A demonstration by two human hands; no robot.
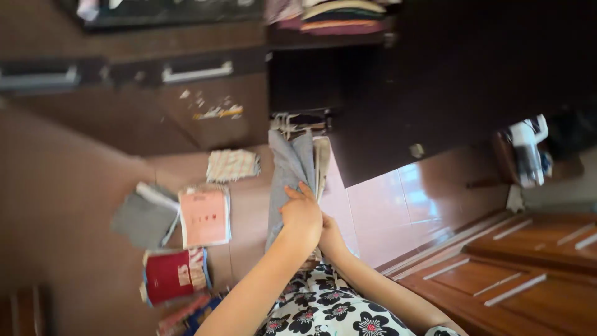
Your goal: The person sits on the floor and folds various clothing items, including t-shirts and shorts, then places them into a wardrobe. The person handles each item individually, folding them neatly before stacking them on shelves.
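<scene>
Hands meet on a grey cloth (287, 177) that hangs in front of the dark wardrobe (398, 93). Left hand (302, 214) lies flat on the fabric with fingers curled over its edge, pinching it. Right hand (329, 238) sits behind the left, mostly hidden; cannot tell whether it grips or is open. To do this well, I judge both hands should keep the cloth taut and its edges lined up, gripping near the corners so it doesn't sag.

Cloth looks soft, thin, plain woven, a long rectangle. Folded pale garments (321, 165) hang just beside it. On the brown floor (74, 186): a checked square cloth (232, 165), a grey folded piece (143, 216), a flat pink packet (204, 218), a red packet (175, 274). Stacked folded clothes (342, 17) sit on the shelf above. Floral black-and-white garment (323, 308) below the arms.
</scene>
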